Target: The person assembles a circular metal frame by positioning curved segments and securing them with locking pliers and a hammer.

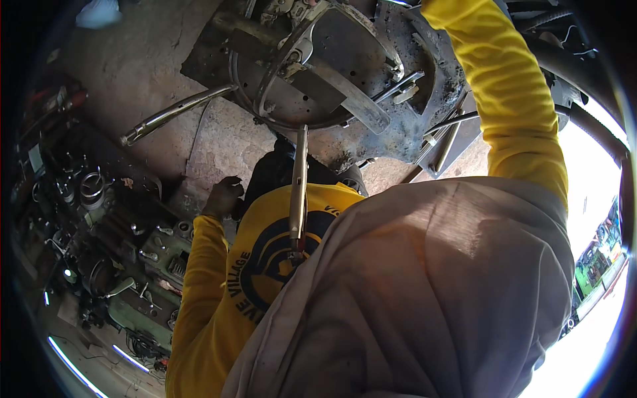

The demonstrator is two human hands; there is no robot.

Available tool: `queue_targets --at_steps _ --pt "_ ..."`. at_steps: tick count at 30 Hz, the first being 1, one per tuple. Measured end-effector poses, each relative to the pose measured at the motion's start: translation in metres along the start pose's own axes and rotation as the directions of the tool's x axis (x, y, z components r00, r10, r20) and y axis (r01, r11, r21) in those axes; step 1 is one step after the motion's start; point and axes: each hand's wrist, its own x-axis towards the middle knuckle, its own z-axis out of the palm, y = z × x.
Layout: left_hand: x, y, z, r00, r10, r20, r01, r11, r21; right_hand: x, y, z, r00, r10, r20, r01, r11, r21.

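Observation:
My left hand hangs low beside my dark trouser leg, its fingers loosely apart and nothing visible in them. My right arm, in a yellow sleeve, reaches up past the top edge; the right hand is out of the picture. Before me stands a worn steel worktable carrying curved metal rings and a flat steel bar. One tubular metal handle sticks out from the ring to the left. A second tubular handle points toward my chest. An open-ended wrench-like piece lies among the rings.
Greenish machinery with levers fills the left side. Metal rods lie at the table's right, near dark hoses. A grey-brown cloth covers much of my torso. A pale object is at the upper left.

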Motion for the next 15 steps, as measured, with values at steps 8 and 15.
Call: queue_targets --at_steps 8,15 --pt "0.025 -0.047 0.004 0.970 0.242 -0.028 -0.238 0.967 0.094 -0.099 -0.113 0.011 0.878 0.468 -0.099 -0.448 0.877 0.173" --pt "0.007 0.002 -0.006 1.000 0.008 0.010 -0.007 0.995 -0.096 -0.096 -0.044 -0.005 0.878 0.462 -0.127 -0.406 0.858 0.315"
